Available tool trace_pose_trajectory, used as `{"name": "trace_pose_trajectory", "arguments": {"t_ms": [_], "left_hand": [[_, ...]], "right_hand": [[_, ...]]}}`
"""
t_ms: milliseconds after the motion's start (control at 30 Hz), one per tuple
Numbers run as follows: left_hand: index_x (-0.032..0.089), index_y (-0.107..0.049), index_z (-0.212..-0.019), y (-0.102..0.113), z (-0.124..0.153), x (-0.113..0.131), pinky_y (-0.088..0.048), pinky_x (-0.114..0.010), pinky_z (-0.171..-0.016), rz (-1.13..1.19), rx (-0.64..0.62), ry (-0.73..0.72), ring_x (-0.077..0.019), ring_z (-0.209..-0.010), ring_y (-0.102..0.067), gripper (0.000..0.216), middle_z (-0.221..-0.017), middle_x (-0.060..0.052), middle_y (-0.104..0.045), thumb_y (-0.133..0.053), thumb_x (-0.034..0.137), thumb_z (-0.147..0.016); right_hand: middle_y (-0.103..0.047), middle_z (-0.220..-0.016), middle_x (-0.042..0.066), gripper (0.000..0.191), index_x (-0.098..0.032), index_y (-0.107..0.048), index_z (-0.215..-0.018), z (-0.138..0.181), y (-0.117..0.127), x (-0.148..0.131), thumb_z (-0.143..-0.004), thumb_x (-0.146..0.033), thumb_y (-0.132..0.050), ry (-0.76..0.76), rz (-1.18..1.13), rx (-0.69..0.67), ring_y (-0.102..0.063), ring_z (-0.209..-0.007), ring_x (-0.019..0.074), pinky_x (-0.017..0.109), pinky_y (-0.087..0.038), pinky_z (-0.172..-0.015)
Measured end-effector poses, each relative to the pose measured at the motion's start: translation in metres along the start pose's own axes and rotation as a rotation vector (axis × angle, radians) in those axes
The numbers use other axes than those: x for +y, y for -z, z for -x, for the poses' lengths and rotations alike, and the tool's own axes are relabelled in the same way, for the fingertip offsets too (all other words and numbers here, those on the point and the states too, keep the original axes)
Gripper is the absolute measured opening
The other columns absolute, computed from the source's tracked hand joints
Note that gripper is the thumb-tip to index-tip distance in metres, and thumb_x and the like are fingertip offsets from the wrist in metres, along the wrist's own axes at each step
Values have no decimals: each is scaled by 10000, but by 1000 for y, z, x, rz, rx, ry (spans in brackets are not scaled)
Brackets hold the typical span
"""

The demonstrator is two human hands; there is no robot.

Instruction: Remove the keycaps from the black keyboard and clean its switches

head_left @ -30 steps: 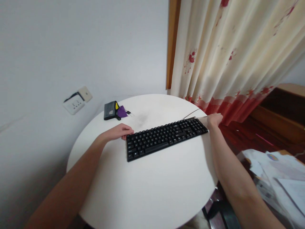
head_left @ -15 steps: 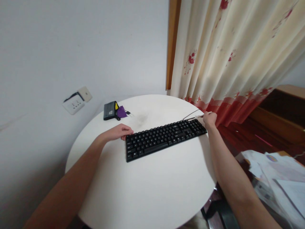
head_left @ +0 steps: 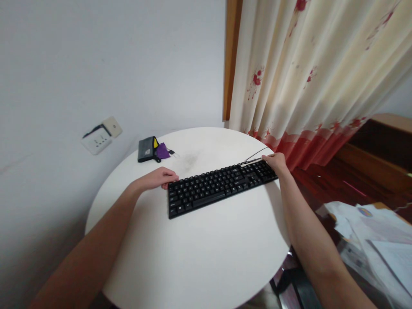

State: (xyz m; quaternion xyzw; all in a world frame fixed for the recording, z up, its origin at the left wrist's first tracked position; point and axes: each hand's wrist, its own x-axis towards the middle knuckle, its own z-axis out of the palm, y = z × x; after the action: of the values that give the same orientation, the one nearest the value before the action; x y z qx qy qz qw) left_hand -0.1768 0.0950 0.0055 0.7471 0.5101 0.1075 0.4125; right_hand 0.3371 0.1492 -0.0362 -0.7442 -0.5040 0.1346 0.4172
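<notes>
A black keyboard (head_left: 219,187) lies slanted across a round white table (head_left: 206,253). My left hand (head_left: 159,178) rests at the keyboard's far left corner, its fingers curled against that end. At the far right corner my right hand (head_left: 273,162) is closed on a thin pale rod (head_left: 252,161). The rod points left along the keyboard's back edge. A thin cable (head_left: 259,152) runs from the back of the keyboard toward the curtain.
A dark pouch with yellow and purple parts (head_left: 153,150) lies at the table's far left. A wall socket (head_left: 101,136) sits on the white wall. A cream and red curtain (head_left: 305,86) hangs behind. Loose papers (head_left: 370,231) lie on a surface at the right.
My right hand has moved left from the table's edge to the keyboard's far right corner, bringing the thin rod along the back edge. My left hand has stayed put.
</notes>
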Motion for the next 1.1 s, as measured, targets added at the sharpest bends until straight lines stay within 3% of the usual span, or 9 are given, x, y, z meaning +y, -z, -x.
{"name": "trace_pose_trajectory", "arguments": {"t_ms": [200, 333, 433, 667, 833, 1100], "left_hand": [[131, -709, -799, -1, -1, -1, -421, -214, -537, 0, 3, -21, -132, -561, -534, 464, -617, -31, -593, -594, 579, -823], [134, -710, -792, -1, 0, 1, -425, -213, -531, -2, 7, -17, -135, -562, -545, 464, -615, -31, -599, -605, 586, -807], [130, -710, -782, -2, 2, 3, -426, -213, -528, -6, 5, -24, -130, -550, -544, 460, -607, -31, -602, -611, 578, -801], [123, -716, -814, -4, 0, -3, -433, -218, -518, 42, 10, -29, -129, -537, -543, 438, -582, -27, -591, -627, 551, -797], [120, -704, -788, -5, 1, -1, -429, -216, -513, 60, -3, -35, -126, -526, -536, 434, -563, -21, -574, -632, 548, -800], [121, -683, -732, -8, 4, 8, -410, -217, -491, 63, 14, -39, -118, -488, -517, 438, -523, -12, -560, -644, 553, -784]], "right_hand": [[-688, -677, 84, 288, -150, -705, -640, 20, 4, -32, -660, -431, -759, 12, 118, -82, -642, -749, 236, 367, -465, -766], [-720, -785, 95, 336, -194, -727, -698, 36, 0, -57, -702, -529, -719, 87, 292, -150, -632, -893, 285, 521, -380, -923], [-719, -799, 106, 382, -195, -728, -714, 49, -7, -71, -711, -576, -705, 148, 351, -207, -626, -905, 302, 568, -333, -946], [-698, -715, 71, 436, -190, -684, -657, 91, -27, -106, -745, -616, -661, 375, 325, -279, -633, -802, 260, 478, -361, -903], [-688, -656, 62, 418, -185, -665, -637, 126, -40, -128, -777, -579, -658, 498, 165, -339, -618, -653, 201, 301, -406, -662], [-706, -707, 59, 361, -199, -707, -715, 158, -61, -149, -842, -526, -622, 611, 77, -375, -622, -652, 187, 274, -399, -600]]}}
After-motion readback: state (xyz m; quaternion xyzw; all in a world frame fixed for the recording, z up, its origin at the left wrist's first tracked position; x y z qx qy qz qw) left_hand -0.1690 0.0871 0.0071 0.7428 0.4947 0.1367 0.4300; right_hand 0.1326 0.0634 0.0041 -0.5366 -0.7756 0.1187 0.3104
